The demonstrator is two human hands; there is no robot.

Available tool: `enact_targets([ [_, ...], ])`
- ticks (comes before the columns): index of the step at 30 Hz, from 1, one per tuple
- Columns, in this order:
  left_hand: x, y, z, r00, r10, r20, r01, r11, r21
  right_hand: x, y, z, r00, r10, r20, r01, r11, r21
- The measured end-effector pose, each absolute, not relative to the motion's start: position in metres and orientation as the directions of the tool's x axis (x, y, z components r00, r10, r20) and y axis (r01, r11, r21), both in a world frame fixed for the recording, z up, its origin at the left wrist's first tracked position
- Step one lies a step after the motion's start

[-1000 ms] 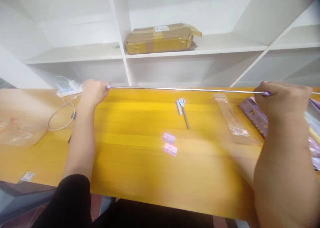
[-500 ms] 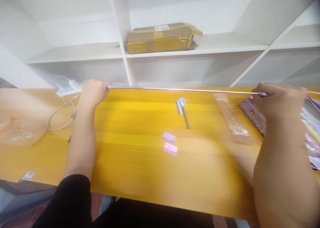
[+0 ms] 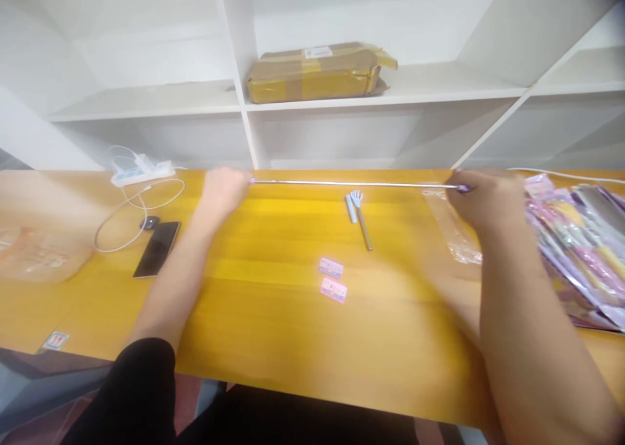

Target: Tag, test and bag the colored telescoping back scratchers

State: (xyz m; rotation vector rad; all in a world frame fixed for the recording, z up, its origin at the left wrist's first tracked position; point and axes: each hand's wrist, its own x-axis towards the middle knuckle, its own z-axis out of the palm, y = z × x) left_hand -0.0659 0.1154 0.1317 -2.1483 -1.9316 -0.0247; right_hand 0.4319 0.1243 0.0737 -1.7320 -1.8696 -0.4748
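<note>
A thin silver telescopic rod point(image 3: 351, 184) with purple ends stretches nearly level across the far side of the table. My left hand point(image 3: 225, 188) is closed around its left end. Its right end is gripped in my right hand point(image 3: 488, 198), where a bit of purple shows. Below the rod lies a small back scratcher point(image 3: 362, 220) with a pale blue claw and a metal shaft. A short pale blue tube point(image 3: 350, 209) rests beside the claw. Nearer to me are two small printed cards, one purple point(image 3: 331, 267) and one pink point(image 3: 334, 289).
At right lies a pile of plastic-wrapped packages point(image 3: 581, 237), with a clear plastic sleeve point(image 3: 456, 237) near my right forearm. A phone point(image 3: 157, 250), a white cable point(image 3: 97, 230) and a power strip point(image 3: 141, 172) occupy the left. A taped cardboard box point(image 3: 317, 77) sits on the shelf behind.
My hands have come closer together, the left moving right and the right moving left. The rod between them is now shorter. The phone and more of the packages have come into view.
</note>
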Motion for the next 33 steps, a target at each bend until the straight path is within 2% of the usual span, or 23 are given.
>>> enact_targets([
  [4, 0.002, 0.094, 0.085, 0.286, 0.955, 0.083, 0.952, -0.274, -0.136, 0.345, 0.120, 0.046, -0.167, 0.848, 0.504, 0.958, 0.261, -0.121],
  [10, 0.034, 0.075, 0.055, 0.356, 0.935, 0.005, 0.931, -0.354, -0.093, 0.249, 0.091, 0.008, -0.256, 0.890, 0.378, 0.942, 0.317, -0.109],
  [21, 0.027, 0.084, 0.035, 0.441, 0.897, -0.037, 0.893, -0.443, -0.081, 0.249, 0.086, -0.003, -0.328, 0.920, 0.216, 0.939, 0.343, -0.032],
  [33, 0.013, 0.098, 0.015, 0.525, 0.851, -0.004, 0.847, -0.522, -0.101, 0.251, 0.090, -0.020, -0.418, 0.877, 0.237, 0.903, 0.430, -0.001],
])
